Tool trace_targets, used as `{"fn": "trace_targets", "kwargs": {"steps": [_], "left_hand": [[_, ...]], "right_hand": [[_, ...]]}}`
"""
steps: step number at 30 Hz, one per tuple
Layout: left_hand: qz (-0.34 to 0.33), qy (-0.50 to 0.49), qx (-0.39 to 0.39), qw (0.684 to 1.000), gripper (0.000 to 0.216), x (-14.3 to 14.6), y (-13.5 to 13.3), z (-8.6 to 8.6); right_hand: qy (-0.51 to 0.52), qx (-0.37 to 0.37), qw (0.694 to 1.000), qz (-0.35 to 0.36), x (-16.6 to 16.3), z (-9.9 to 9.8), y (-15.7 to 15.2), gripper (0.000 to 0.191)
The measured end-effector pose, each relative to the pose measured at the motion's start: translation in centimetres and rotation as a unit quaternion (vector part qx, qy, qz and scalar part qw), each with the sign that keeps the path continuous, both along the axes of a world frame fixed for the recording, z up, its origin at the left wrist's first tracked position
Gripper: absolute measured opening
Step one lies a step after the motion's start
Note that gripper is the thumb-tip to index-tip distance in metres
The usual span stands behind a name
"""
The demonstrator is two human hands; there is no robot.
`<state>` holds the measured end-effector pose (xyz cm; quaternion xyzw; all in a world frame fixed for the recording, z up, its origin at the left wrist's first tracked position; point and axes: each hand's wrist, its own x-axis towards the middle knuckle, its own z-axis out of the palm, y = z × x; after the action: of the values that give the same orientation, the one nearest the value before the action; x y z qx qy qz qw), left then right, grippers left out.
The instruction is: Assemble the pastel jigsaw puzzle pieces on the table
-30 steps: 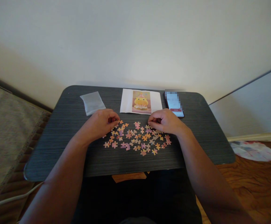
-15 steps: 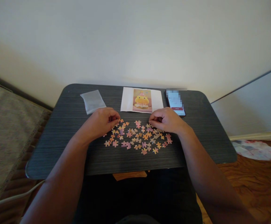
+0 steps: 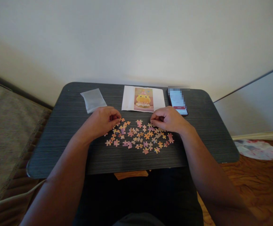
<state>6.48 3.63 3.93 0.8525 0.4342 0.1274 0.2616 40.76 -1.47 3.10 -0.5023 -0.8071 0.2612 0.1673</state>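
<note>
Several small jigsaw puzzle pieces (image 3: 147,135), in pink, orange and yellow, lie loosely spread on the dark table between my two hands. At the upper left of the spread, my left hand (image 3: 103,121) rests with thumb and fingers pinched together, right beside an orange piece (image 3: 122,120). My right hand (image 3: 168,120) curls in a similar pinch at the upper right, over the edge of the pieces. Whether a piece sits in either pinch is hidden by the fingers. Behind the pieces lies a white sheet with a printed picture (image 3: 143,99) of a yellow cartoon figure and a cake.
A clear plastic bag (image 3: 93,99) lies flat beyond my left hand. A phone (image 3: 178,102) with a lit screen lies behind my right hand. The striped dark table (image 3: 56,138) has rounded corners and meets a pale wall (image 3: 136,40). A cable (image 3: 14,197) hangs at lower left.
The whole view has shifted very slightly, with the table sitting a little higher in the picture. Both hands keep almost the same pose, and the pieces show no clear movement.
</note>
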Motion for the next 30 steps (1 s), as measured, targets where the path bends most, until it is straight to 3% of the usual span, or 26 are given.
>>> {"fn": "trace_targets", "kwargs": {"steps": [30], "left_hand": [[-0.001, 0.001, -0.003, 1.000, 0.021, 0.01, -0.02, -0.04]], "right_hand": [[0.000, -0.001, 1.000, 0.002, -0.06, -0.02, 0.04, 0.012]]}}
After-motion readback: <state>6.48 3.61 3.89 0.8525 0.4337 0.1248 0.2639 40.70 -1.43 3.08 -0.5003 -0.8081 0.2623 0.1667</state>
